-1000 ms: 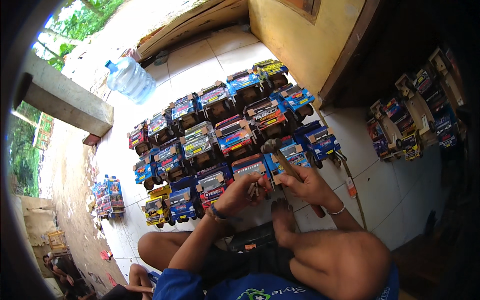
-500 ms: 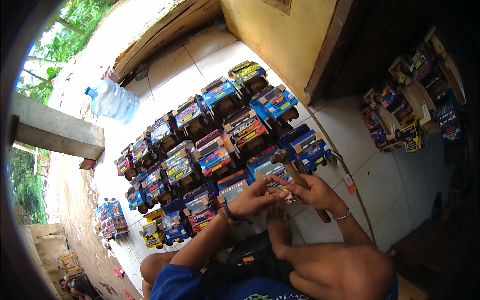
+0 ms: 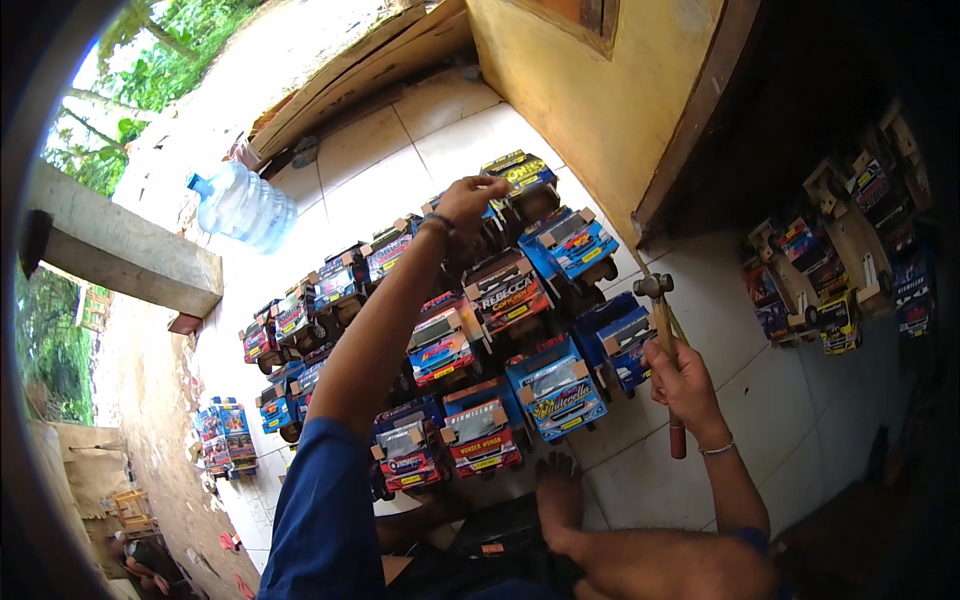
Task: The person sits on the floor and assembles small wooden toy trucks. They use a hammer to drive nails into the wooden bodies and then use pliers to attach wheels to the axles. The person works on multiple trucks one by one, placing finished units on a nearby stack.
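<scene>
My right hand [image 3: 682, 385] is wrapped around the handle of a hammer [image 3: 660, 300], its metal head pointing up and away, over the tiles right of the toy trucks. My left arm stretches across the rows, and my left hand [image 3: 468, 205] is over the far row, beside a yellow toy truck [image 3: 520, 172]. Its fingers are drawn together; whatever they may hold is too small to make out. Nearest me stand a blue toy truck [image 3: 560, 395] and a red one [image 3: 483, 435]. Several trucks carry small brown blocks on top. My forearm hides part of the rows.
A large clear water bottle [image 3: 245, 208] lies at the far left, near a concrete post [image 3: 130, 250]. More toy trucks and wooden truck bodies [image 3: 850, 245] sit at the right by a yellow wall [image 3: 600, 90]. A separate stack [image 3: 226, 437] stands left. My bare foot [image 3: 557, 490] is close to the trucks.
My hands were together over the near trucks and have come apart. The left has reached far out over the rows; the right has moved right with the hammer. The view has shifted slightly.
</scene>
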`<state>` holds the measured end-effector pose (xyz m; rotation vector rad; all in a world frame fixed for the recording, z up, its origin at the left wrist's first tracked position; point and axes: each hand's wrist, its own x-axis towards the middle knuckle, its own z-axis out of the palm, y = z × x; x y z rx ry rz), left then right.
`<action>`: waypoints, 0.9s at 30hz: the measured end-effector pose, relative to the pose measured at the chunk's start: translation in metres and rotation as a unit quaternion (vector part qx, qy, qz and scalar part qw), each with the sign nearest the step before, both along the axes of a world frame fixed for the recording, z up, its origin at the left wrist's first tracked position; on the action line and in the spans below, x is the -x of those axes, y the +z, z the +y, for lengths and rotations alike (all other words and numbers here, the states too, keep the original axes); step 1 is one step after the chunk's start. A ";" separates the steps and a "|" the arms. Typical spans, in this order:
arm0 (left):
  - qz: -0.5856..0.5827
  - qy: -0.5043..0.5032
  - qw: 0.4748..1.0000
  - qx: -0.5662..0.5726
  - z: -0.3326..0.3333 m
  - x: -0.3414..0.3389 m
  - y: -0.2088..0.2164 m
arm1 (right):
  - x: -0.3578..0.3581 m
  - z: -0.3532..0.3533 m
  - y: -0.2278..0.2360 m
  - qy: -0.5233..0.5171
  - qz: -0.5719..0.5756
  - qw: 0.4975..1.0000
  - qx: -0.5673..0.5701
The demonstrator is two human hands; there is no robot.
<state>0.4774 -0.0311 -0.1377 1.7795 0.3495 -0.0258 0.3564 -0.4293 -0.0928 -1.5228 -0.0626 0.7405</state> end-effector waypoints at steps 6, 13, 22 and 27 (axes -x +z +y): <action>0.012 0.086 0.971 -0.221 0.040 -0.061 -0.039 | -0.021 0.008 0.003 0.018 -0.032 0.999 0.014; 0.053 0.119 0.963 -0.235 0.039 -0.073 -0.051 | -0.038 0.024 -0.007 0.058 -0.059 0.991 0.102; 0.079 0.118 0.971 -0.193 0.041 -0.070 -0.056 | -0.094 0.072 -0.021 0.087 -0.227 0.957 0.157; 0.070 0.129 0.966 -0.212 0.045 -0.071 -0.064 | -0.138 0.106 -0.013 0.072 -0.173 0.971 0.151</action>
